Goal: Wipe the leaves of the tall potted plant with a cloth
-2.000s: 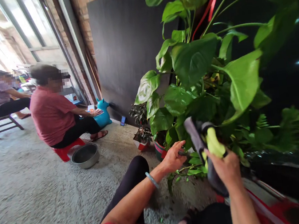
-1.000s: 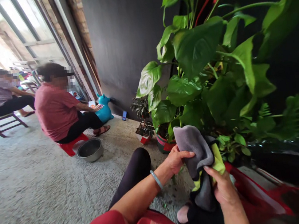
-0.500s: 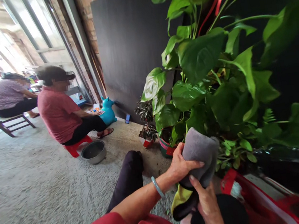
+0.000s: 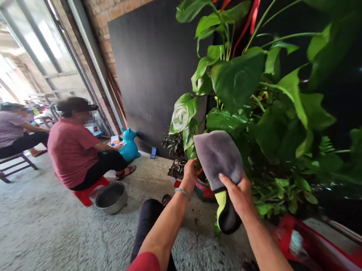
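My right hand is closed around a grey plush cleaning cloth, its thumb lying across the front. The cloth stands upright from the grip, and its yellow and black underside folds over below. My left hand, with a bracelet on the wrist, reaches forward just left of the cloth. Its fingers look apart, with the tips partly hidden near the cloth's edge and low leaves. Whether they touch a leaf, I cannot tell. A tall potted plant with broad green leaves rises right behind both hands.
A small potted plant stands beyond my left hand. To the left, a person sits on a red stool near a grey basin and a blue animal toy. A red bag lies at lower right. A dark board leans behind.
My left hand has let go of the cloth and moved left and forward. My right hand has lifted the cloth up and forward, closer to the plant. The view has shifted slightly.
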Action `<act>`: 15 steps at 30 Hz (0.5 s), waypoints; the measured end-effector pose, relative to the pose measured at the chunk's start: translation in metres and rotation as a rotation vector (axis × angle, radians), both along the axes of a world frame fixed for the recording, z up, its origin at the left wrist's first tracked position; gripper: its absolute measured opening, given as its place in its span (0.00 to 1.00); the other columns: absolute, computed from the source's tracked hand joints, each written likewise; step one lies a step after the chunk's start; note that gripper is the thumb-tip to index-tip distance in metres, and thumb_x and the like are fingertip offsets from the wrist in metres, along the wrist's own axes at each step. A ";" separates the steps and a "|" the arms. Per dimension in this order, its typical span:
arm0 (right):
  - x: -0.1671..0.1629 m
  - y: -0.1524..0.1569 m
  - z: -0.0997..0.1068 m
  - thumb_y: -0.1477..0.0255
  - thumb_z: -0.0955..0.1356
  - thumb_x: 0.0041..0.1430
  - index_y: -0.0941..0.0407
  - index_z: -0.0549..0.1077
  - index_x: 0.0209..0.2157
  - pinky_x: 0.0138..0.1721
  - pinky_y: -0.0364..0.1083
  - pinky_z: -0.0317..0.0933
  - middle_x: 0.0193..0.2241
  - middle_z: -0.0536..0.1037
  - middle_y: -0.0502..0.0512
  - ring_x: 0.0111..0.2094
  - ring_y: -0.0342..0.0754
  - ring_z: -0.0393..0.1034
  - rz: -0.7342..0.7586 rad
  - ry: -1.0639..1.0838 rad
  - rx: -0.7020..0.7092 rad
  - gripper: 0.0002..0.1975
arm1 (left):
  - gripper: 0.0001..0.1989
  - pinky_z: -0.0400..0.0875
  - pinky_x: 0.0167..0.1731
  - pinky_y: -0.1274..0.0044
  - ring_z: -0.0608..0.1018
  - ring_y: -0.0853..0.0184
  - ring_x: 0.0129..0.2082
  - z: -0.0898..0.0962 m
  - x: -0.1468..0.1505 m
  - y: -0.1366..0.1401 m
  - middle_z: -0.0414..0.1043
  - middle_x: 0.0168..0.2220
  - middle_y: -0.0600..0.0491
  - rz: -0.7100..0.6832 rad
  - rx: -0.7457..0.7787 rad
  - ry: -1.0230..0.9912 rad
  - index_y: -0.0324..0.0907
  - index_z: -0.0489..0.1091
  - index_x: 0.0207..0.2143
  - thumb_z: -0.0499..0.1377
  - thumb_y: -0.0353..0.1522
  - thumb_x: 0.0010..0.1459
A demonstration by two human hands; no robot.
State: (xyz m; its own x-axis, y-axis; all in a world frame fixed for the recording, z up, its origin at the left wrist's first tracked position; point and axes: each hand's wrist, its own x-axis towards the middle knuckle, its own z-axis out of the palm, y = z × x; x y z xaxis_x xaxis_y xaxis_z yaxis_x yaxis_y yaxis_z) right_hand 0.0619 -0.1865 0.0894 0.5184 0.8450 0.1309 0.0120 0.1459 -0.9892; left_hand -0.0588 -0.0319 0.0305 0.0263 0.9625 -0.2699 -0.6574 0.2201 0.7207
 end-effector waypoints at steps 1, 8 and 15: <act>-0.001 0.002 -0.006 0.57 0.77 0.37 0.56 0.77 0.44 0.48 0.53 0.68 0.40 0.83 0.57 0.44 0.59 0.76 0.010 0.031 -0.039 0.31 | 0.17 0.64 0.29 0.78 0.70 0.72 0.24 -0.002 0.003 -0.003 0.68 0.24 0.58 -0.002 0.013 -0.001 0.41 0.65 0.29 0.69 0.34 0.40; 0.013 -0.038 0.011 0.54 0.77 0.39 0.56 0.77 0.42 0.42 0.52 0.68 0.36 0.81 0.57 0.38 0.57 0.75 -0.103 -0.073 -0.026 0.29 | 0.14 0.66 0.28 0.77 0.71 0.71 0.23 -0.016 0.012 -0.035 0.71 0.24 0.56 -0.068 0.056 0.009 0.40 0.66 0.28 0.68 0.31 0.39; 0.013 0.013 0.024 0.55 0.73 0.42 0.56 0.75 0.45 0.52 0.57 0.63 0.45 0.80 0.64 0.47 0.60 0.73 -0.136 -0.307 0.076 0.29 | 0.14 0.69 0.28 0.77 0.74 0.70 0.23 -0.002 0.024 -0.039 0.71 0.24 0.56 -0.122 0.024 -0.014 0.42 0.64 0.27 0.68 0.28 0.41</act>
